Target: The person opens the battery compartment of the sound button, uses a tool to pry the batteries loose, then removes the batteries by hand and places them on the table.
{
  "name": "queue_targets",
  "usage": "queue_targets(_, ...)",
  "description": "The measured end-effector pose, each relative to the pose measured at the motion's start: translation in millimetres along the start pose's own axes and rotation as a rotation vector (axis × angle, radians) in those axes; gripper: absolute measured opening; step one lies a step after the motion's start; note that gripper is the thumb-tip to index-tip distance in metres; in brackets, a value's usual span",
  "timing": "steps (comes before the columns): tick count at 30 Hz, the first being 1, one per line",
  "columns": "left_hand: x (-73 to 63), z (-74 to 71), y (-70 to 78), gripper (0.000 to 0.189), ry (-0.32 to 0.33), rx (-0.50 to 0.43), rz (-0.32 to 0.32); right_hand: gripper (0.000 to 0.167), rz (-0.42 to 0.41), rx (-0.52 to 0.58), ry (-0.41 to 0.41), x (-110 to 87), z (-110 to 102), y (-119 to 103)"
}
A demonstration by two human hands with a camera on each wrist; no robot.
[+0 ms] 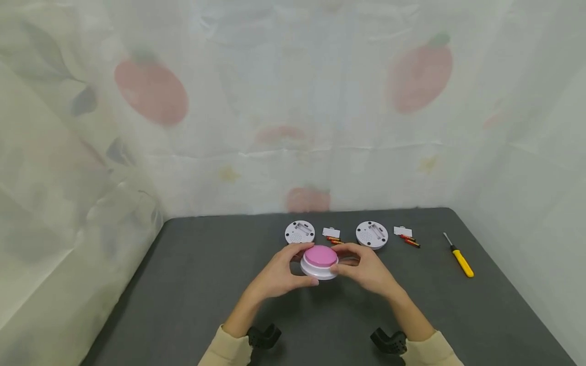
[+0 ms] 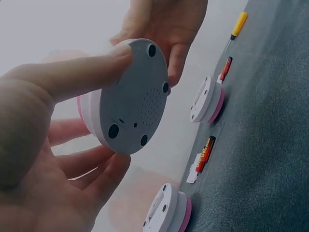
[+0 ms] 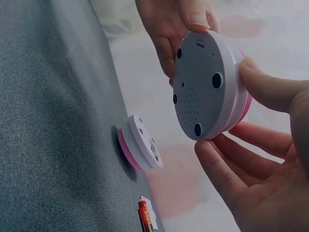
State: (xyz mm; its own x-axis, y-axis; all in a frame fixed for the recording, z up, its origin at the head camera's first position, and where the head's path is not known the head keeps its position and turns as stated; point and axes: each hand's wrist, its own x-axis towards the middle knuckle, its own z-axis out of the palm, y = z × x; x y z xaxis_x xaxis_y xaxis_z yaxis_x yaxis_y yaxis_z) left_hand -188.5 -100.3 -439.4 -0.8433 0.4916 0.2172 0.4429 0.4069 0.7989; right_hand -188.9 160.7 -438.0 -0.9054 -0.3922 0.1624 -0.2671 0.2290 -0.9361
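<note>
The pink-topped round device (image 1: 320, 258) is held up above the surface (image 1: 206, 284), near of the other things, its pink side uppermost and its underside showing to both wrist views. The left hand (image 1: 278, 274) pinches its left side between thumb and fingers, with the thumb overlapping the underside in the left wrist view. The right hand (image 1: 368, 268) pinches the right side of the rim, thumb opposed to fingers.

The likeliest trouble is a slip: the casing looks smooth and curved, and the grip sits only at its edges, so one hand easing off early could let the device tip or drop. Uneven pressure might also twist it, and a fingertip straying onto the pink dome could push it in, if that part moves.

Just beyond the fingers, the left upturned device (image 1: 299, 232) and the right upturned device (image 1: 372, 235) show their battery bays. Both rest on their pink sides, so a knuckle reaching far could rock them. The left batteries (image 1: 336, 240) and right batteries (image 1: 409, 241) lie loose beside the left white cover (image 1: 331, 232) and right white cover (image 1: 403, 231); a bump might roll or scatter them. The screwdriver (image 1: 461, 260), far right, seems out of harm's way.
</note>
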Motion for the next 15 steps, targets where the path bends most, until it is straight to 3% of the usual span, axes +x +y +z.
queue_targets(7,2.3,-1.7,-0.9,0.075,0.008,-0.029,0.01,0.046,0.008,-0.035,0.021,-0.2,0.4,-4.1)
queue_targets(15,3.1,-6.4,2.2,0.068,0.053,-0.054,-0.031,0.043,-0.012,-0.044,0.045,2.2,3.1,-10.0)
